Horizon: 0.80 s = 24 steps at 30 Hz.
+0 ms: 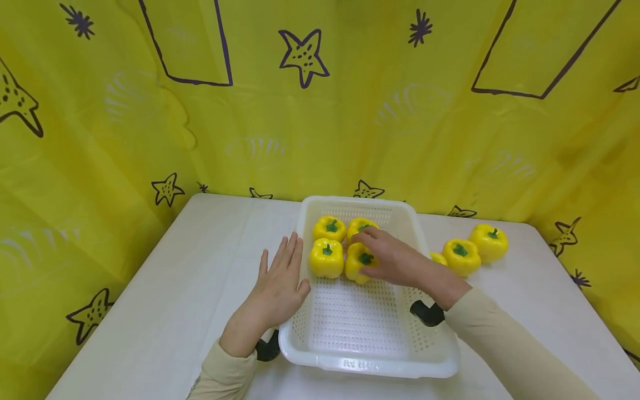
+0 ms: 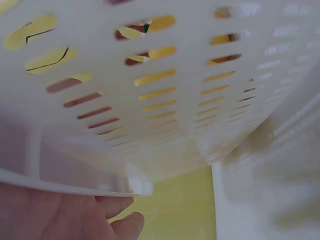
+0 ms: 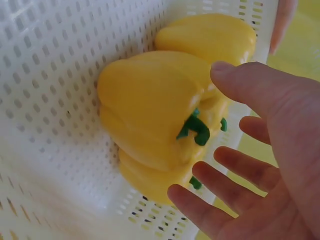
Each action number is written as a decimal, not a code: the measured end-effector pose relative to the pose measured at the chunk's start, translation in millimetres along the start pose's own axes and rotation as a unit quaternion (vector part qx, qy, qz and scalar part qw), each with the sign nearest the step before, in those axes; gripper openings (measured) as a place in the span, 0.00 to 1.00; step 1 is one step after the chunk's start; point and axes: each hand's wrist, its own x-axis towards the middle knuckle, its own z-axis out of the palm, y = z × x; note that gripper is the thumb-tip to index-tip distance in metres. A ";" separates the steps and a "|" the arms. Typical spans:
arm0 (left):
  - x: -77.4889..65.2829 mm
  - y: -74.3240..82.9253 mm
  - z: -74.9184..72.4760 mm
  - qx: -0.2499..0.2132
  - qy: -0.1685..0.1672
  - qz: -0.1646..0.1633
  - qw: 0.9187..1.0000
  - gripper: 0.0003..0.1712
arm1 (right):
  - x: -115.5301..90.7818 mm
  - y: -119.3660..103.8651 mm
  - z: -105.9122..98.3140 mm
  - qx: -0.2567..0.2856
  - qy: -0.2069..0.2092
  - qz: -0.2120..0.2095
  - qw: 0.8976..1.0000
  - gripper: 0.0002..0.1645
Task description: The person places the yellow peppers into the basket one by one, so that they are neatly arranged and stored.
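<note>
A white perforated plastic basket (image 1: 360,316) stands on the table with several yellow bell peppers (image 1: 326,258) grouped toward its far end. My right hand (image 1: 395,256) is over the near right bell pepper (image 3: 150,107), its fingers spread around the green stem and not closed on the pepper. In the right wrist view, the thumb reaches close to the pepper's top; whether it touches cannot be told. My left hand (image 1: 279,286), fingers straight, lies along the basket's left rim. From the left wrist, the basket's slotted side (image 2: 165,100) fills most of the view.
Right of the basket, more yellow bell peppers lie on the white table (image 1: 220,244), among them one at the back (image 1: 488,243) and one nearer (image 1: 461,257). Black handles (image 1: 426,313) jut from the basket's sides. A yellow patterned cloth (image 1: 320,122) hangs behind the table.
</note>
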 end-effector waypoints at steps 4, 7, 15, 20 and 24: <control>-0.1 0.1 0.0 -0.001 0.001 -0.001 1.000 0.45 | -5.8 2.3 -5.6 -0.003 0.002 0.009 1.000 0.32; 0.0 0.7 0.1 0.001 0.000 0.001 1.000 0.45 | -11.8 4.5 -9.9 -0.005 0.002 0.022 1.000 0.31; -1.2 -0.4 -0.3 0.003 0.000 -0.001 1.000 0.45 | -26.2 10.4 -28.5 -0.021 0.027 0.032 0.999 0.31; -2.4 -1.1 -0.2 0.000 0.002 -0.003 1.000 0.45 | -35.3 16.5 -38.1 -0.025 0.038 0.040 0.998 0.28; -1.9 -0.5 0.5 -0.004 0.005 0.001 1.000 0.45 | -44.4 20.9 -46.2 -0.028 0.043 0.058 0.997 0.25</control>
